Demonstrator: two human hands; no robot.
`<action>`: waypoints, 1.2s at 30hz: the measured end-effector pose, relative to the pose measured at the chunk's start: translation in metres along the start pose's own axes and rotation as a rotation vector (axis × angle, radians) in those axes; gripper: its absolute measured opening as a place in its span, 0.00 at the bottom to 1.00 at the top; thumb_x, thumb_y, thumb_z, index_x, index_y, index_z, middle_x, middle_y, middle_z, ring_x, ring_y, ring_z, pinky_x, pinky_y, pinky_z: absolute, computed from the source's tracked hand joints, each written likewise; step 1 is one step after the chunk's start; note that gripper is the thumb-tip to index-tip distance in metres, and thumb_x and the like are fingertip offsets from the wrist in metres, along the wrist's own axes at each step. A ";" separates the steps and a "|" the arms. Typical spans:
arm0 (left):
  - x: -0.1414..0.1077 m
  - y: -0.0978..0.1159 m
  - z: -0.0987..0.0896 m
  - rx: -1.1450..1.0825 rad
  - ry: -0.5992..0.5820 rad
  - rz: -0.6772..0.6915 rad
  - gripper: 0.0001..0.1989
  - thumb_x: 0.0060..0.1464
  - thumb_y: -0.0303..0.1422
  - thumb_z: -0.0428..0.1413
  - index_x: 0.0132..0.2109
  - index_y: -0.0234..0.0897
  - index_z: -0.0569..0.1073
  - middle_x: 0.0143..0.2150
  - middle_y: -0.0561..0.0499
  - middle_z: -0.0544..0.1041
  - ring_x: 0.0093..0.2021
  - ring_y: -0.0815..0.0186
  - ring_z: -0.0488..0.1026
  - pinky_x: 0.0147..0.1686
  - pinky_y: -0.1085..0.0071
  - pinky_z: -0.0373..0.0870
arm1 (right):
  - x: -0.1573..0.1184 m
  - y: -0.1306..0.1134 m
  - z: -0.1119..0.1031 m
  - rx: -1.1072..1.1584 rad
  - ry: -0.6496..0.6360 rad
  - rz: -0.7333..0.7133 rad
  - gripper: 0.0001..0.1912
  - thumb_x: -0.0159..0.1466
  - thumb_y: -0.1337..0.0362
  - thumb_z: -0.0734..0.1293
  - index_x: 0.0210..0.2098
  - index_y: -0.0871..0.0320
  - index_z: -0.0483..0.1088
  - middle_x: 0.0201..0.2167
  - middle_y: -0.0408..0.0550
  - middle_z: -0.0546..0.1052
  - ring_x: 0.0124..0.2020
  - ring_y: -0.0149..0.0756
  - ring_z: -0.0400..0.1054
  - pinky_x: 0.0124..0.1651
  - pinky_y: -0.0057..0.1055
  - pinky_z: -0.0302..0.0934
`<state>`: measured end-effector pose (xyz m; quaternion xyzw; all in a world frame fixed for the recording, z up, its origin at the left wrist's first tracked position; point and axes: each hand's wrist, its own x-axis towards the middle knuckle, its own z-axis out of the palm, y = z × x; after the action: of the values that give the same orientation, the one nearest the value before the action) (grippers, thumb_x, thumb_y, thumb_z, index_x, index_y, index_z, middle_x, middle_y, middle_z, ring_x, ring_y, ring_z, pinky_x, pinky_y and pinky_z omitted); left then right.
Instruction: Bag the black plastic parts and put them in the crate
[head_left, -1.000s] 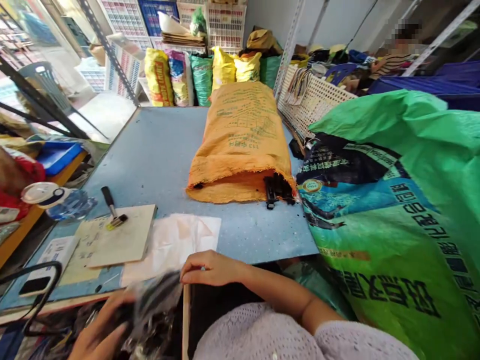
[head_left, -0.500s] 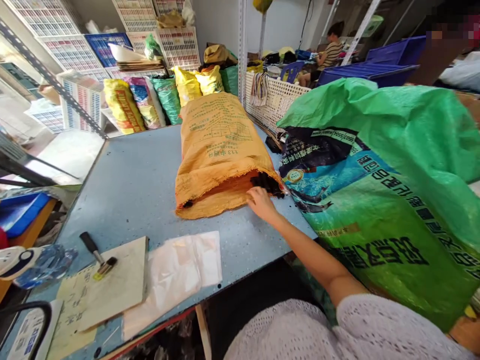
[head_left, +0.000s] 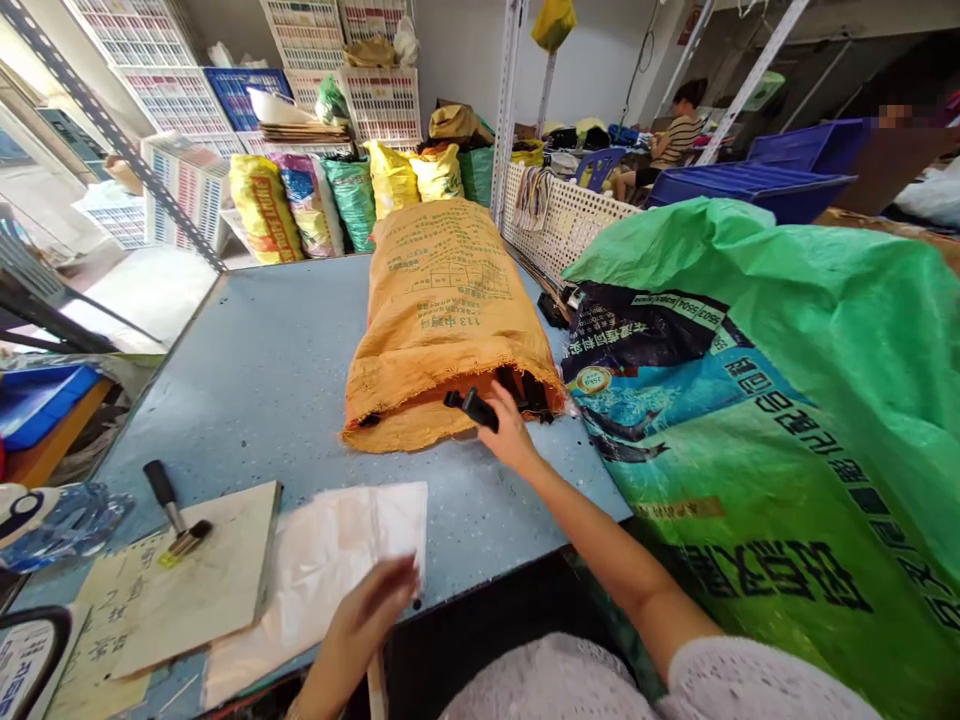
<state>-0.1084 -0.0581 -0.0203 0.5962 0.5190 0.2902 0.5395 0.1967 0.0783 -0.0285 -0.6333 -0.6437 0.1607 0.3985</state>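
Observation:
My right hand is closed on a small black plastic part at the mouth of an orange woven sack. The sack lies on the blue-grey table with its mouth towards me, and more dark pieces show inside. My left hand, somewhat blurred, is over the near table edge with its fingers stretched out and nothing visible in them. Beside it lie clear plastic bags, partly behind its fingers.
A large green printed sack stands on the right. At the left are a brush on a flat board, and a plastic bottle. Filled sacks and crates line the back. A person sits farther off.
My right hand has drawn back slightly from the sack's mouth with a black plastic part in it. My left hand has come into view at the bottom. The view has shifted a little.

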 end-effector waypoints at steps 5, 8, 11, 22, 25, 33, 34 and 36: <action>0.112 0.048 0.064 -0.264 0.263 0.211 0.39 0.54 0.56 0.58 0.66 0.40 0.63 0.64 0.37 0.69 0.63 0.52 0.71 0.57 0.55 0.74 | -0.046 -0.060 -0.004 0.330 -0.282 -0.219 0.25 0.67 0.64 0.65 0.64 0.53 0.64 0.68 0.57 0.62 0.70 0.44 0.56 0.70 0.45 0.54; 0.120 0.059 0.069 -0.469 0.168 0.015 0.30 0.57 0.57 0.55 0.52 0.36 0.70 0.40 0.46 0.77 0.38 0.62 0.77 0.35 0.67 0.76 | -0.040 -0.061 -0.029 0.299 -0.321 -0.239 0.17 0.71 0.58 0.63 0.57 0.54 0.69 0.57 0.56 0.70 0.57 0.43 0.68 0.59 0.42 0.65; 0.105 0.065 0.071 -0.635 0.003 -0.097 0.26 0.57 0.56 0.56 0.44 0.35 0.70 0.28 0.53 0.72 0.24 0.70 0.69 0.24 0.73 0.67 | -0.018 -0.049 -0.036 0.090 -0.241 -0.278 0.19 0.71 0.49 0.62 0.47 0.58 0.71 0.45 0.56 0.73 0.44 0.43 0.70 0.47 0.40 0.67; 0.093 0.070 0.058 -0.672 -0.063 -0.220 0.26 0.54 0.55 0.60 0.42 0.34 0.71 0.28 0.54 0.71 0.22 0.72 0.65 0.20 0.75 0.64 | -0.018 -0.040 0.008 -0.075 -0.113 -0.522 0.23 0.75 0.46 0.53 0.42 0.58 0.67 0.37 0.52 0.75 0.39 0.40 0.69 0.39 0.34 0.61; 0.092 0.071 0.054 -0.713 -0.134 -0.254 0.26 0.51 0.54 0.63 0.40 0.33 0.72 0.31 0.52 0.72 0.23 0.72 0.65 0.19 0.75 0.64 | -0.010 -0.038 0.001 -0.151 -0.173 -0.587 0.22 0.75 0.48 0.54 0.36 0.57 0.67 0.32 0.49 0.75 0.35 0.37 0.69 0.36 0.31 0.57; 0.112 0.070 0.054 -1.005 0.214 -0.196 0.29 0.44 0.47 0.67 0.50 0.37 0.73 0.30 0.56 0.73 0.21 0.74 0.66 0.20 0.77 0.63 | -0.072 -0.059 0.016 -0.098 -0.318 -0.600 0.24 0.75 0.45 0.54 0.38 0.57 0.68 0.36 0.49 0.78 0.36 0.36 0.71 0.39 0.31 0.59; 0.113 0.066 0.054 -1.025 0.219 -0.210 0.28 0.44 0.46 0.67 0.50 0.36 0.73 0.30 0.56 0.73 0.22 0.74 0.67 0.21 0.77 0.63 | -0.083 -0.059 0.020 -0.101 -0.336 -0.599 0.24 0.75 0.46 0.54 0.37 0.58 0.68 0.36 0.50 0.78 0.36 0.37 0.71 0.39 0.31 0.59; 0.112 0.054 0.057 -1.019 0.218 -0.269 0.27 0.43 0.47 0.66 0.46 0.34 0.74 0.28 0.54 0.73 0.22 0.72 0.67 0.22 0.76 0.63 | -0.095 -0.056 0.023 -0.121 -0.399 -0.540 0.23 0.75 0.48 0.55 0.36 0.58 0.69 0.34 0.48 0.78 0.35 0.35 0.72 0.36 0.30 0.58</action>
<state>-0.0069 0.0336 -0.0076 0.1533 0.4372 0.4939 0.7358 0.1302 -0.0123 -0.0322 -0.4187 -0.8617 0.1318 0.2545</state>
